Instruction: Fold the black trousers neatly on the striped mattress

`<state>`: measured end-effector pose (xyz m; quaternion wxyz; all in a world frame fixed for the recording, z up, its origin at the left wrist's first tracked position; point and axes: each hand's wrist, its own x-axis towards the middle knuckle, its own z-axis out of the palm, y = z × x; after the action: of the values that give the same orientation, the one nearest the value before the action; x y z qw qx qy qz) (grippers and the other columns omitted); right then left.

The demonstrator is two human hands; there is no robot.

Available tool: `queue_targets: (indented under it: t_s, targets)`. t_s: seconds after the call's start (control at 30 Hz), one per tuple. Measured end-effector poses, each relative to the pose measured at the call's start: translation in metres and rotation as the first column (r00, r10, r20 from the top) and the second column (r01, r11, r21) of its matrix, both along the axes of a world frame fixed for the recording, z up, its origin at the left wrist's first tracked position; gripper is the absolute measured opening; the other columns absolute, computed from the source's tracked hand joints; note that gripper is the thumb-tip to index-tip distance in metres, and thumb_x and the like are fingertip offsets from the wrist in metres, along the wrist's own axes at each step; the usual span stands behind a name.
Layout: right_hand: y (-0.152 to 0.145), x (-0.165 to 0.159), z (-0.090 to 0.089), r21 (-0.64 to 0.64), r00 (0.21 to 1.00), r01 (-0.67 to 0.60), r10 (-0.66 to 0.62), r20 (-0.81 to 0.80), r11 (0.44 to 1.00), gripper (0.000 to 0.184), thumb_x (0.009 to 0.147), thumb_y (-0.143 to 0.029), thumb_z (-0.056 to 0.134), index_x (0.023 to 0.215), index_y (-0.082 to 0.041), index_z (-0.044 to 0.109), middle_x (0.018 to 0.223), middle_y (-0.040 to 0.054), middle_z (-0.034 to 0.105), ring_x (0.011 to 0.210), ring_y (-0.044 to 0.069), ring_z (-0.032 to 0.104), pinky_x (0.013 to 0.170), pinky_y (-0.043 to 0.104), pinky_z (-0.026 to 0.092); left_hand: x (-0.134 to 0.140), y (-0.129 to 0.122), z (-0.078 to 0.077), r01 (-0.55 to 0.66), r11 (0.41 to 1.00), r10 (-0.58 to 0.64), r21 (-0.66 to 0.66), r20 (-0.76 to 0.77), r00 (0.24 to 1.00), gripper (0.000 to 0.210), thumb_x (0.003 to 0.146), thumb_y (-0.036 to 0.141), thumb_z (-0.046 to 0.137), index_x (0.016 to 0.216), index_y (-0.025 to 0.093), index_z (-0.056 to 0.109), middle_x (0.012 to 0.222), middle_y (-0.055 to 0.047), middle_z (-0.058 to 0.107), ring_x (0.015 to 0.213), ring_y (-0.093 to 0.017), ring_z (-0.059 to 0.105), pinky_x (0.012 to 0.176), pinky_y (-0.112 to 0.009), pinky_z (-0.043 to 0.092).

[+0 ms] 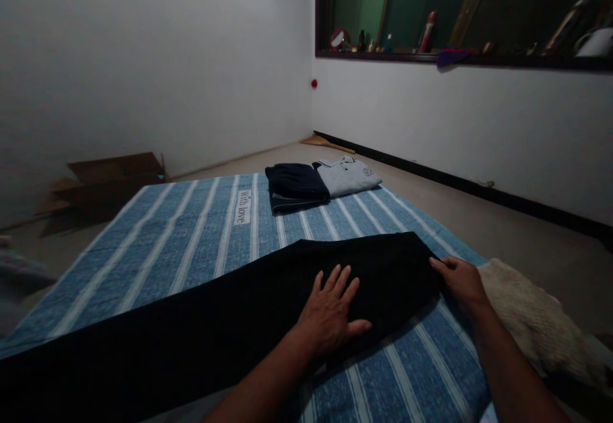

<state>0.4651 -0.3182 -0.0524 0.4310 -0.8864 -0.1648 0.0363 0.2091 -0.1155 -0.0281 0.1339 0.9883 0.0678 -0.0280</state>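
Black trousers point(230, 321) lie lengthwise across a blue-and-white striped cloth point(191, 231), running from the lower left to the right of centre. My left hand point(330, 314) rests flat on them with its fingers spread. At their right end, my right hand point(457, 277) pinches the edge of the black fabric between thumb and fingers. Beyond the trousers lie a folded dark navy garment point(297, 183) and, touching it on the right, a folded light grey collared shirt point(349, 175). The trousers' far left end runs out of view.
A cream knitted textile point(531, 314) lies by the right edge of the striped cloth. On the floor at left stands an open cardboard box point(115, 177). A broom-like object point(330, 144) lies near the wall corner. Bottles and a red-rimmed mirror point(338, 39) line the window sill.
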Motion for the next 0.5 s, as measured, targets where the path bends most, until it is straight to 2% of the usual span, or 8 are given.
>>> queue_targets:
  t_s: [0.1,0.17,0.27,0.33,0.37,0.43,0.47,0.5]
  targets:
    - [-0.001,0.002,0.005,-0.131,0.999,-0.027,0.030,0.015,0.991,0.040,0.072,-0.055,0.055,0.061,-0.018,0.060,0.058,0.0035,0.059,0.059,0.020,0.056,0.055,0.030,0.039,0.000,0.000,-0.002,-0.005,1.000,0.005,0.005,0.011,1.000,0.082,0.082,0.074,0.021,0.145,0.022,0.024,0.154,-0.010,0.013,0.141,-0.029,0.005,0.111,-0.056,0.009]
    - [-0.001,-0.001,0.012,-0.258,0.999,-0.002,0.013,0.044,0.966,0.039,0.075,-0.054,0.052,0.067,-0.018,0.062,0.065,0.0059,0.062,0.064,0.022,0.059,0.058,0.031,0.040,0.000,0.000,-0.002,-0.002,1.000,0.002,0.002,0.008,1.000,0.082,0.082,0.074,0.021,0.145,0.022,0.024,0.154,-0.011,0.012,0.141,-0.029,0.005,0.110,-0.056,0.009]
    - [0.005,-0.016,0.026,-0.406,0.949,0.157,-0.024,0.313,0.900,0.038,0.079,-0.049,0.048,0.089,-0.016,0.064,0.088,0.0130,0.065,0.080,0.028,0.060,0.064,0.035,0.041,0.000,0.000,0.000,-0.001,1.000,0.001,-0.005,-0.001,1.000,0.081,0.082,0.074,0.023,0.145,0.022,0.024,0.154,-0.011,0.013,0.141,-0.030,0.005,0.110,-0.057,0.009]
    - [0.017,-0.032,0.036,-0.345,0.861,0.219,-0.014,0.508,0.913,0.037,0.082,-0.043,0.045,0.097,-0.015,0.063,0.097,0.0154,0.064,0.089,0.030,0.059,0.070,0.039,0.042,-0.001,0.000,0.001,-0.002,1.000,0.002,-0.016,-0.002,1.000,0.081,0.082,0.073,0.025,0.145,0.022,0.025,0.154,-0.011,0.014,0.141,-0.030,0.006,0.110,-0.057,0.009]
    - [0.026,-0.042,0.042,-0.277,0.829,0.186,0.001,0.559,0.943,0.034,0.083,-0.041,0.044,0.095,-0.016,0.063,0.096,0.0145,0.064,0.089,0.029,0.059,0.074,0.039,0.042,-0.001,0.000,0.001,-0.003,1.000,0.002,-0.023,-0.001,1.000,0.081,0.082,0.073,0.025,0.145,0.022,0.025,0.154,-0.011,0.014,0.141,-0.030,0.006,0.110,-0.057,0.008]
    - [0.050,-0.063,0.051,-0.152,0.811,-0.038,0.119,0.573,0.988,0.028,0.084,-0.039,0.044,0.090,-0.018,0.063,0.091,0.0109,0.066,0.086,0.025,0.059,0.077,0.036,0.042,-0.001,-0.001,0.001,-0.009,0.999,0.009,-0.032,0.006,1.000,0.081,0.082,0.073,0.026,0.145,0.022,0.025,0.154,-0.012,0.014,0.141,-0.030,0.006,0.110,-0.057,0.008]
    - [0.064,-0.073,0.056,-0.116,0.806,-0.186,0.219,0.549,0.976,0.025,0.085,-0.037,0.045,0.088,-0.019,0.063,0.089,0.0090,0.066,0.083,0.022,0.060,0.077,0.033,0.042,-0.001,-0.001,0.000,-0.015,0.999,0.015,-0.032,0.010,1.000,0.081,0.082,0.073,0.026,0.145,0.023,0.025,0.154,-0.012,0.014,0.141,-0.030,0.006,0.110,-0.057,0.007]
    - [0.078,-0.083,0.059,-0.098,0.790,-0.323,0.325,0.520,0.941,0.022,0.085,-0.034,0.046,0.086,-0.020,0.063,0.087,0.0077,0.066,0.081,0.020,0.060,0.076,0.031,0.042,-0.001,-0.001,0.000,-0.020,0.999,0.020,-0.031,0.013,1.000,0.081,0.082,0.073,0.026,0.145,0.023,0.025,0.154,-0.012,0.014,0.141,-0.030,0.006,0.110,-0.057,0.007]
